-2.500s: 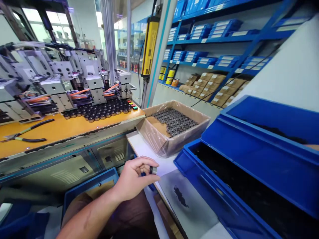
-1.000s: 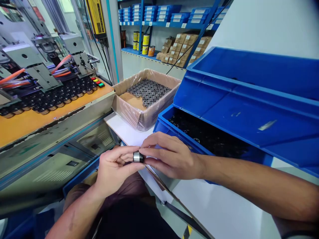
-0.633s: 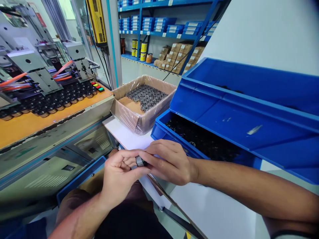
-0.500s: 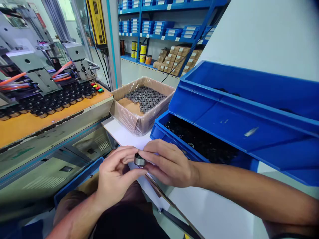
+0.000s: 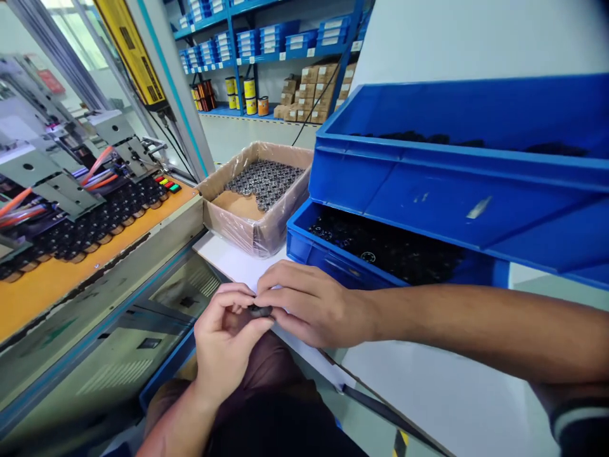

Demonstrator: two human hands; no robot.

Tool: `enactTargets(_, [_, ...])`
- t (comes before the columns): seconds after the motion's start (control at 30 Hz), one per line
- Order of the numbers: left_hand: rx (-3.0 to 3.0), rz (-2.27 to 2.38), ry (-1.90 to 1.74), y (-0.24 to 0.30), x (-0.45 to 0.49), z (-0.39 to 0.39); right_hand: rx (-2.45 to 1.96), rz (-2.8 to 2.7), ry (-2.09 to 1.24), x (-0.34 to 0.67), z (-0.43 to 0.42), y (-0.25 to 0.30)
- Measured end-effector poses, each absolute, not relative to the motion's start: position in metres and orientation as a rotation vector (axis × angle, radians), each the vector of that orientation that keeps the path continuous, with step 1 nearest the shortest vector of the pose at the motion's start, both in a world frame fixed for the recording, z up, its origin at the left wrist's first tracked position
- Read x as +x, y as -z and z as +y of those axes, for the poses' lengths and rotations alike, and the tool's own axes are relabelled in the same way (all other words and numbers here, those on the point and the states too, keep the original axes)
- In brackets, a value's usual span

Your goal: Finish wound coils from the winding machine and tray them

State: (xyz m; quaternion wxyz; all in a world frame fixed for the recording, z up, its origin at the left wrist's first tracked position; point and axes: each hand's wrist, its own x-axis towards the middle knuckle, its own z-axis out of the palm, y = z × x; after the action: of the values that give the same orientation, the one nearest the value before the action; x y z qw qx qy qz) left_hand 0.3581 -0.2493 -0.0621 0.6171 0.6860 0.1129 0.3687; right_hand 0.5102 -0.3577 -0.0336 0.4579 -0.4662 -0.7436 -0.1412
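Note:
A small dark round part (image 5: 260, 310) is pinched between the fingertips of both hands above my lap, at the edge of the white table (image 5: 428, 393). My left hand (image 5: 223, 346) curls its fingers around the part from the left. My right hand (image 5: 309, 304) reaches across from the right and grips the same part with thumb and fingers. Most of the part is hidden by the fingers.
A plastic-lined cardboard box (image 5: 257, 193) with several small round parts stands behind the hands. Two stacked blue bins (image 5: 428, 209) of dark parts sit to the right. At left an orange machine bench (image 5: 61, 279) carries rows of round parts (image 5: 95, 222). Blue shelves (image 5: 266, 51) stand at the back.
Earlier only my left hand held the part; my right hand came in and took hold too. The part has turned between the fingers, and the view has swung to the right.

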Motion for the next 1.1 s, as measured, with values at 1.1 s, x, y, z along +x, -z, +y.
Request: enactTargets(1.1, [1.476, 0.319, -0.468, 0.056, 0.344, -0.228, -1.349, -1.898, 0.304, 0.510, -0.360, 0.043])
